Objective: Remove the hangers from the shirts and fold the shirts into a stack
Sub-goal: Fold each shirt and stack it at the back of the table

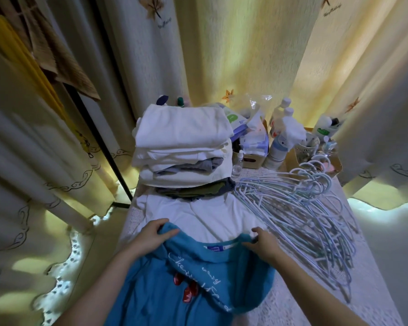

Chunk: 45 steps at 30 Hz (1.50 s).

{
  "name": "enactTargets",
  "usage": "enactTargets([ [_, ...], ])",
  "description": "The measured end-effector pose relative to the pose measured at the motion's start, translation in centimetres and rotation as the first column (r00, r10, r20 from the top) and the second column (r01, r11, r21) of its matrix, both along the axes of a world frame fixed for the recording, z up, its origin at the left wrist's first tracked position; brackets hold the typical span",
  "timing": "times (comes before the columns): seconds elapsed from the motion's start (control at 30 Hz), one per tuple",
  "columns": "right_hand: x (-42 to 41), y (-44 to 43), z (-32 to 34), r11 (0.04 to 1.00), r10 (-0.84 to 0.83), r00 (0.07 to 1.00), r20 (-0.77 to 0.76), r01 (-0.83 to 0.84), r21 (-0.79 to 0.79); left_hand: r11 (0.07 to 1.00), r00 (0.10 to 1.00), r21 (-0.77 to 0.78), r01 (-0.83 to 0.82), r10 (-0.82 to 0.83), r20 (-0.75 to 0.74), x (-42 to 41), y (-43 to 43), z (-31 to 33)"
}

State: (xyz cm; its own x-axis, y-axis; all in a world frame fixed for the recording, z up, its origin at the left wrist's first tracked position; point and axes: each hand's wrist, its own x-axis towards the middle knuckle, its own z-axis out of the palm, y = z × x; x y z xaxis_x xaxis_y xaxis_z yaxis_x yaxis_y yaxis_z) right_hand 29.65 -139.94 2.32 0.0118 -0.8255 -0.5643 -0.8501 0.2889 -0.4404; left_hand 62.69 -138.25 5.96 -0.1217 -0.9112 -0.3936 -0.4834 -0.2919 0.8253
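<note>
Blue shirt [198, 285] shoulders gripped by left hand [154, 236] and right hand [264, 244]; hangers [304, 208] crowd right side.

The left hand [154, 234] and right hand [263, 243] grip a blue shirt [193, 278] by its shoulders over the tabletop [292, 304]. Beyond it a white shirt [210, 215] lies flat in front of a stack of folded shirts [184, 147]. A heap of pale hangers [304, 208] lies to the right.

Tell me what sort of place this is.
Most likely a room in a home, perhaps a bedroom: long curtains hang behind, and a small table bears a stack of folded clothes, a heap of hangers and toiletry bottles.
</note>
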Motion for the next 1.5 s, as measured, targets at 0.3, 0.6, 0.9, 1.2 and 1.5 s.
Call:
enactTargets([
  [0.3,-2.5,-0.1,4.6,0.976,-0.059,0.844,0.533,0.161,-0.147,0.942,0.975,-0.253,-0.223,0.214,-0.064,5.5,-0.4,4.8],
  [0.6,-4.7,-4.3,15.5,0.962,0.176,0.845,0.506,-0.039,-0.27,0.924,0.947,-0.219,-0.312,0.284,-0.15,7.5,-3.3,11.2],
  [0.9,-2.8,-3.8,14.4,0.896,0.14,0.794,0.591,0.152,-0.417,0.995,0.999,0.095,-0.024,0.026,-0.02,5.1,-1.1,10.1],
  [1.2,-0.3,-0.8,10.0,0.929,-0.213,0.823,0.527,0.337,-0.15,0.898,0.892,0.103,-0.429,0.439,-0.112,0.1,2.1,4.6],
  [1.5,9.5,3.9,7.9,0.831,-0.543,0.524,0.656,0.445,0.333,0.801,0.555,0.373,-0.468,0.595,-0.582,-8.3,5.5,3.7],
])
